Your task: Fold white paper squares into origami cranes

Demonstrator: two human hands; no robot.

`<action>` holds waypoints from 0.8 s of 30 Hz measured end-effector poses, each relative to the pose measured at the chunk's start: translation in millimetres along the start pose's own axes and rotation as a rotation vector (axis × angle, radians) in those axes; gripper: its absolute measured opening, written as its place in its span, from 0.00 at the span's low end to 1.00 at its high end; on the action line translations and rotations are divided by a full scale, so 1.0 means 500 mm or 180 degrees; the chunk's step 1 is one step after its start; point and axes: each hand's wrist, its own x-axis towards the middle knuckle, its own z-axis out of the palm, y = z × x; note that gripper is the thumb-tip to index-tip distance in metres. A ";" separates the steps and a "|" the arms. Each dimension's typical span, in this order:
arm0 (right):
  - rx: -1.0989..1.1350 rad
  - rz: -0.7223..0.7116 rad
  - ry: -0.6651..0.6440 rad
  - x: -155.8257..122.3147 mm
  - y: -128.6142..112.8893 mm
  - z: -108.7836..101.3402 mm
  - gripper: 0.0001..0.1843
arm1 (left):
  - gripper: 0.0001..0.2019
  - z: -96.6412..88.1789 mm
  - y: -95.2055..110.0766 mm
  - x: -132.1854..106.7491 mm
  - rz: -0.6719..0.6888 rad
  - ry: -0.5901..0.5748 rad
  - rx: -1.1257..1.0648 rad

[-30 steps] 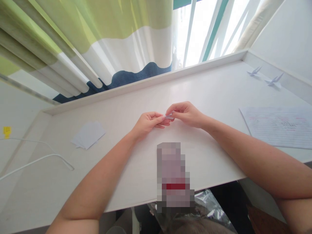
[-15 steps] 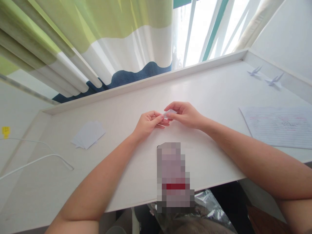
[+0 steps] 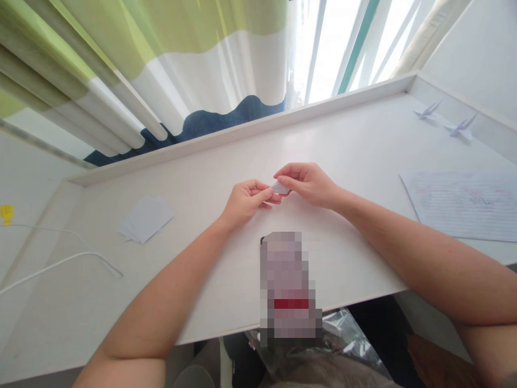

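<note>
Free desk beyond right hand; back ledge blocks

Left hand and right hand were bare, likewise left arm and right arm past the elbows, each creased at the bend. Brownish cloth at bottom edge was blurred; unclear if worn.

A green, white and dark blue curtain hangs beyond the white table, which has a low raised rim. To the curtain's right, bright daylight floods a window near a pale wall.
</note>
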 end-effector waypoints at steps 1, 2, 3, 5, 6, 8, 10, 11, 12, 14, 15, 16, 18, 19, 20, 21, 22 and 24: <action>-0.0029 0.0018 0.0011 0.000 0.000 0.000 0.14 | 0.19 0.000 0.000 0.000 -0.0004 0.0007 0.0017; -0.0070 0.0046 0.0005 0.000 0.000 0.000 0.13 | 0.19 0.001 0.001 -0.001 -0.0008 0.0002 0.0036; -0.0118 0.0076 -0.0010 0.000 0.000 -0.001 0.13 | 0.19 0.001 0.001 -0.001 -0.0013 -0.0014 0.0055; -0.0190 0.0122 -0.0069 0.000 0.000 -0.004 0.13 | 0.19 0.001 0.003 -0.002 -0.0027 -0.0052 0.0083; -0.0200 0.0123 -0.0100 0.000 0.001 -0.006 0.12 | 0.19 0.002 0.005 -0.002 -0.0033 -0.0066 0.0090; -0.0219 0.0078 -0.0123 0.000 0.002 -0.009 0.12 | 0.18 0.003 0.007 -0.003 -0.0045 -0.0076 0.0110; -0.0244 0.0053 -0.0088 0.001 0.002 -0.011 0.11 | 0.17 0.004 0.009 -0.003 -0.0060 -0.0042 0.0131; -0.0231 0.0079 -0.0040 0.001 0.002 -0.011 0.11 | 0.16 0.004 0.010 -0.003 -0.0070 -0.0013 0.0135; -0.0186 0.0138 0.0020 0.001 0.001 -0.010 0.11 | 0.16 0.004 0.009 -0.003 -0.0078 0.0023 0.0131; -0.0021 0.0334 0.0131 0.002 -0.002 -0.009 0.12 | 0.15 0.004 0.008 -0.001 -0.0086 0.0106 0.0096; 0.0057 0.0441 0.0166 0.003 -0.003 -0.008 0.12 | 0.15 0.004 0.007 0.000 -0.0084 0.0148 0.0068; 0.0113 0.0531 0.0169 0.003 -0.005 -0.007 0.12 | 0.15 0.004 0.006 0.000 -0.0079 0.0180 0.0040; 0.0143 0.0615 0.0065 0.002 -0.006 -0.004 0.13 | 0.17 0.003 0.004 0.001 -0.0066 0.0211 -0.0012; 0.0124 0.0610 -0.0007 0.001 -0.006 -0.002 0.13 | 0.18 0.003 0.003 0.001 -0.0058 0.0207 -0.0029; 0.0090 0.0587 -0.0068 0.000 -0.006 -0.001 0.14 | 0.19 0.003 0.002 0.001 -0.0046 0.0199 -0.0041; 0.0054 0.0556 -0.0092 0.000 -0.005 0.001 0.16 | 0.20 0.004 0.001 0.001 -0.0030 0.0189 -0.0050; 0.0029 0.0531 -0.0075 -0.001 -0.003 0.002 0.18 | 0.21 0.004 0.000 0.001 -0.0010 0.0185 -0.0061; 0.0016 0.0514 -0.0025 -0.001 -0.001 0.004 0.23 | 0.22 0.006 -0.002 -0.001 0.0042 0.0212 -0.0090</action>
